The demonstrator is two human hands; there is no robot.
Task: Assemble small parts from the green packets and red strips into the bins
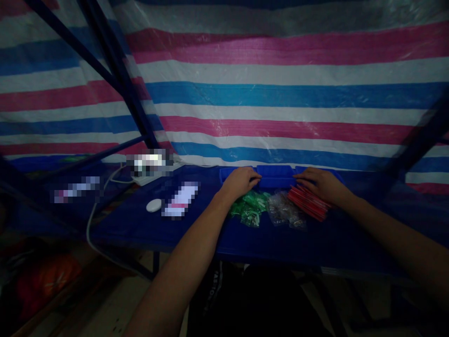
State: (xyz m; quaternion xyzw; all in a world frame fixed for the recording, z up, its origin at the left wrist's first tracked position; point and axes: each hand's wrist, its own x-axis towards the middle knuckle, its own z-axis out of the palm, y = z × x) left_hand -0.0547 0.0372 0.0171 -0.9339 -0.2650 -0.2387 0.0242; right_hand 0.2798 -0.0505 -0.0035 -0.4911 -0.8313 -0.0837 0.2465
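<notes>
Head camera view: the left hand [242,181] is palm down, its thumb and fingertips drawn together at the left end of the middle unit in a row of blue trays [275,170]. The right hand [317,182] is positioned at the opposite end of the same unit, fingers bent and fingertips at its edge. Whether either hand grips the tray or only touches it cannot be told.

The blue trays stand along the rear of a blue table [129,229]. Directly in front of them, from left to right, lie a heap of green packets [250,208], a heap of clear packets [286,210] and a fanned stack of red strips [310,203]. The red strips are just below the right hand; the green packets are nearest to the left hand.

Left of the left forearm are a blurred rectangular object [180,200] and, just beside it, a white round object [154,205]. A pale cable [89,224] hangs over the table's left side. Behind the table, a striped sheet [280,98] forms the backdrop, with a dark blue frame [135,112] at left.
</notes>
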